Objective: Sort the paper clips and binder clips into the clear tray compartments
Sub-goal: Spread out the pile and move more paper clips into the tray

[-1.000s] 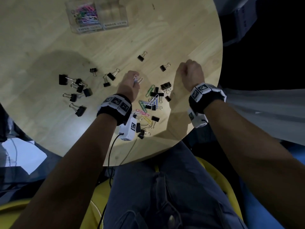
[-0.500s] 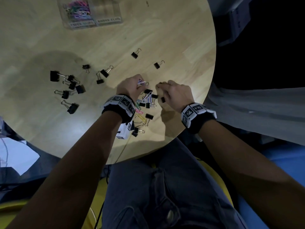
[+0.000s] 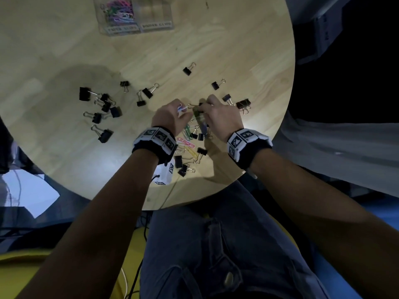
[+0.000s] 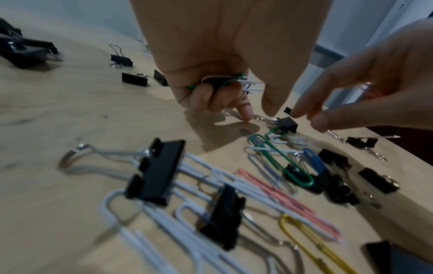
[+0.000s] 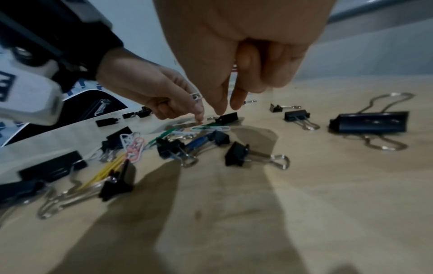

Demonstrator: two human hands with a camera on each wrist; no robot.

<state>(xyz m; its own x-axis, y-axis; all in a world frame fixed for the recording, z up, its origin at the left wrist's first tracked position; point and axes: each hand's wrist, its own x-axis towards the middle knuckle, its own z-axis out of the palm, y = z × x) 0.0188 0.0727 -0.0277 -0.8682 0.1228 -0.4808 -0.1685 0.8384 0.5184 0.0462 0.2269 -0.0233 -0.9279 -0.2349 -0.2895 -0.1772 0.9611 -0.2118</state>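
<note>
Both hands work close to the near right rim of the round wooden table, where the edge curves away just right of the right wrist, so little tabletop lies on that side. The left hand has its lower fingers curled around a small bunch of paper clips, green and white wires showing at the palm, while its forefinger points down and touches the table beside a small binder clip. The right hand hangs over that same clip with forefinger and thumb reaching down just above its black body, a gap between them and nothing held; whether they touch it cannot be told. Under and between the hands lies a mixed heap of coloured paper clips and black binder clips, partly hidden by the wrists in the head view. A looser group of binder clips sits well to the left, with bare wood between it and the heap. The clear tray stands at the far side, cut off by the top edge of the frame; its left compartment holds coloured clips, and the contents of the right one are hard to make out.
</note>
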